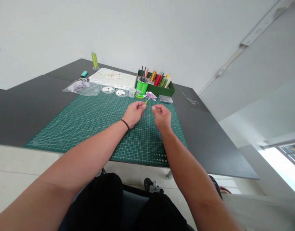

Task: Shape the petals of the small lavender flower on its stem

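Note:
My left hand (133, 115), with a dark band on its wrist, pinches the stem of a pale purple artificial flower (151, 95). The bloom points up and to the right, and a yellow-green section (145, 102) shows on the stem at my fingertips. Close by on the right, my right hand (163, 118) is closed in a pinch, a little apart from the stem; whatever sits between its fingertips is too small to make out. Both hands are above the green cutting mat (94, 128).
Behind the flower stand a green can (142, 89) holding sticks and a dark green box (170, 91) of coloured rolls. A white board (111, 80), petal dishes (121, 92), a plastic bag (82, 88), scissors (83, 80) and a small clear case (166, 99) lie around the mat's far side.

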`<state>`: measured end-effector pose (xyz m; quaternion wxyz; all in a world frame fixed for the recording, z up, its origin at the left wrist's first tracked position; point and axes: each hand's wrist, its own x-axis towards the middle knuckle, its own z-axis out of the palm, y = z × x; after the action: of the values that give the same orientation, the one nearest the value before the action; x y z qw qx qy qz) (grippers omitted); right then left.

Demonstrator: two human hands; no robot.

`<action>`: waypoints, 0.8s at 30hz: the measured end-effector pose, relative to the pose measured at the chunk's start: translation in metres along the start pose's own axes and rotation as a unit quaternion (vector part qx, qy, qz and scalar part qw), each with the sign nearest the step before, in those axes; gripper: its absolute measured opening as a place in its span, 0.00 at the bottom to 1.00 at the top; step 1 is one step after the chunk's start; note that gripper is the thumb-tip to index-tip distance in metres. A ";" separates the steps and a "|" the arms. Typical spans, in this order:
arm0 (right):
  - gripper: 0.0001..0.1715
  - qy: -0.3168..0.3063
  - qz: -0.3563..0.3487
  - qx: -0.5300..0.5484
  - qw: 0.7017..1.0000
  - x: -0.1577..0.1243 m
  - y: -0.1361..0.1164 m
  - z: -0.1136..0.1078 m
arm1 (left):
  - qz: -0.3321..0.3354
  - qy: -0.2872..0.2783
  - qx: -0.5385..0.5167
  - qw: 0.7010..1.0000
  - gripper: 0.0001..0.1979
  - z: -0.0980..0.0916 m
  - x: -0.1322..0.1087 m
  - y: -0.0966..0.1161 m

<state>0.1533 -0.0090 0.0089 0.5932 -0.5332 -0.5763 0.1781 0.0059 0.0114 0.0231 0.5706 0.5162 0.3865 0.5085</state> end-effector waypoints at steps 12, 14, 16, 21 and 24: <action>0.08 0.094 0.037 -0.105 0.989 0.036 0.034 -0.053 | -0.004 0.066 -0.057 0.996 0.11 -0.012 0.011 0.003; 0.08 0.106 0.063 -0.114 0.986 0.037 0.036 -0.059 | 0.002 0.073 -0.063 0.995 0.11 -0.014 0.012 0.002; 0.08 0.126 0.091 -0.131 0.979 0.038 0.037 -0.064 | 0.002 0.082 -0.073 0.994 0.11 -0.015 0.013 0.002; 0.12 0.166 0.139 -0.166 0.962 0.042 0.046 -0.079 | -0.005 0.110 -0.100 0.989 0.11 -0.019 0.015 0.007; 0.15 0.227 0.193 -0.172 0.939 0.045 0.051 -0.091 | -0.012 0.127 -0.117 0.985 0.11 -0.019 0.014 0.011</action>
<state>0.2654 0.0080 0.0092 0.5618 -0.7543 -0.3341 0.0613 -0.0123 0.0283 0.0319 0.5792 0.3725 0.3997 0.6049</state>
